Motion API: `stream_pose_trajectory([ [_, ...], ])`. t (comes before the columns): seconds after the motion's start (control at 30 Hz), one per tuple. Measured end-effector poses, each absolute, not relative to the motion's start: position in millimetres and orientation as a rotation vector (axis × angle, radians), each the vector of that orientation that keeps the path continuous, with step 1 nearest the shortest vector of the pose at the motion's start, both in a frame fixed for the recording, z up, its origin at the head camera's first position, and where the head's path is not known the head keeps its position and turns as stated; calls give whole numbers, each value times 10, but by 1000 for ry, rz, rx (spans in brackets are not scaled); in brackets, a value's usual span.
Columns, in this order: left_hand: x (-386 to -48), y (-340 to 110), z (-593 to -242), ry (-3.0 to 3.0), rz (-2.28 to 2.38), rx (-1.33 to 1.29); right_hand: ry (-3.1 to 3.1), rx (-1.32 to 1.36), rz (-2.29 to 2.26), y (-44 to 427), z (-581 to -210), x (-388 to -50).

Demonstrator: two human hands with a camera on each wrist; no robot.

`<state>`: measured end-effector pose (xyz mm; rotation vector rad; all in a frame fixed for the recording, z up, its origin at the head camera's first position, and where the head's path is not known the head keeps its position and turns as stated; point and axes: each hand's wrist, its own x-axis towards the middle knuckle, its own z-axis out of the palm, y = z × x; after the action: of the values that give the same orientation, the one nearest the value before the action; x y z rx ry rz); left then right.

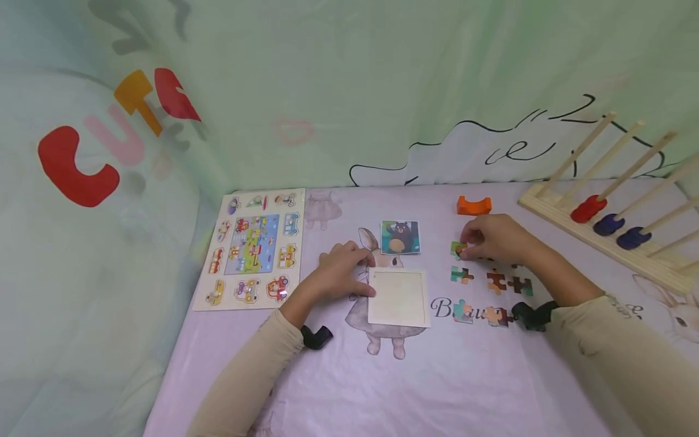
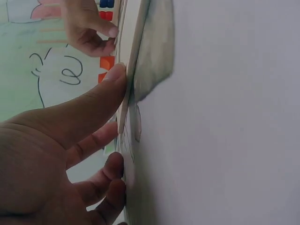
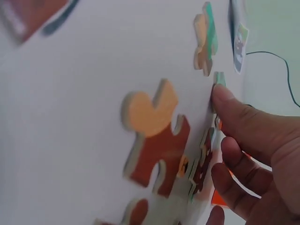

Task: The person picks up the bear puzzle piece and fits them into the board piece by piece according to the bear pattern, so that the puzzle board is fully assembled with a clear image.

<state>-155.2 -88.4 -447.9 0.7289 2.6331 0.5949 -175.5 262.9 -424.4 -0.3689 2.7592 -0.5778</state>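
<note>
A pale square frame board (image 1: 399,298) lies on the cloth, its left edge held between the thumb and fingers of my left hand (image 1: 344,272). In the left wrist view that thumb presses on the board (image 2: 132,42). My right hand (image 1: 499,240) pinches a green puzzle piece (image 1: 457,247) at the top left of the loose pieces. Nearest below it lies a green and brown piece (image 1: 462,275). Brown pieces (image 1: 496,281) and pinkish ones (image 1: 497,316) lie around. In the right wrist view an orange and brown piece (image 3: 157,136) shows close up. Some pieces are hidden beneath my right hand.
A bear picture card (image 1: 400,237) lies behind the board. At the left is a vehicle puzzle board (image 1: 251,249). An orange block (image 1: 474,206) sits behind my right hand, and a wooden peg rack (image 1: 606,240) with red and blue beads stands at the right.
</note>
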Motion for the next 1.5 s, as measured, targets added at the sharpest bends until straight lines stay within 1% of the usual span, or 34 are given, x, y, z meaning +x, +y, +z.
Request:
stream_pose_trajectory([
  [0.23,-1654,-823,-4526,2632,717,708,2719,-357,-629,2624,-4195,-1774],
  [0.43,-1717,-845,-4559,2593,843,745,2673,-371,-791,2598,-4095,-1725],
  [0.63,-1701,-868,-4539,2562,915,765,2547,-254,-1037,2383,-4020,-1597],
  [0.93,-1717,-892,-4565,2536,918,791,2259,-106,-1305,1976,-4105,-1431],
  [1.2,-1722,-895,-4565,2532,919,814,2137,-119,-1407,1718,-4215,-1416],
  [1.5,-1741,-899,-4593,2537,911,821,2109,-98,-1396,1530,-4278,-1438],
])
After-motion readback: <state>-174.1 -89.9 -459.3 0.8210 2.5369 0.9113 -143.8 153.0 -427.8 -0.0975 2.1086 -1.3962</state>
